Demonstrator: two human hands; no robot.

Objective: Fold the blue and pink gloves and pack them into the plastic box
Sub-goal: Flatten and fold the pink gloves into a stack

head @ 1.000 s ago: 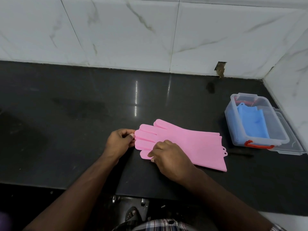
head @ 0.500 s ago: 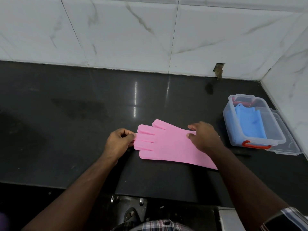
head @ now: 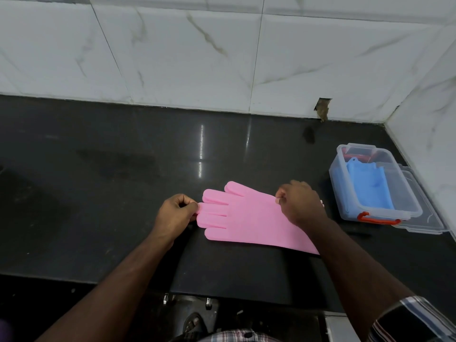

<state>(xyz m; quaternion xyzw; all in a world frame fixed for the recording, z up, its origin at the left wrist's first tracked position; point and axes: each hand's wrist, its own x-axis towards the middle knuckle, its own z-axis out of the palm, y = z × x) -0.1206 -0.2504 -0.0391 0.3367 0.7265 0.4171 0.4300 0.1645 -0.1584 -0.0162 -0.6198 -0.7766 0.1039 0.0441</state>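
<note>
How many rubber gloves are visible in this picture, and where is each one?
2. The pink rubber glove lies flat on the black countertop, held at both ends. The blue rubber glove lies inside the clear plastic box at the right. More may be hidden beneath it.

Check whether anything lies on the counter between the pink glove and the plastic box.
Nothing visible does. The pink glove lies flat, pinched by the left hand at its fingertips and the right hand near its cuff. Bare black counter separates it from the open plastic box, which holds the blue glove.
</note>
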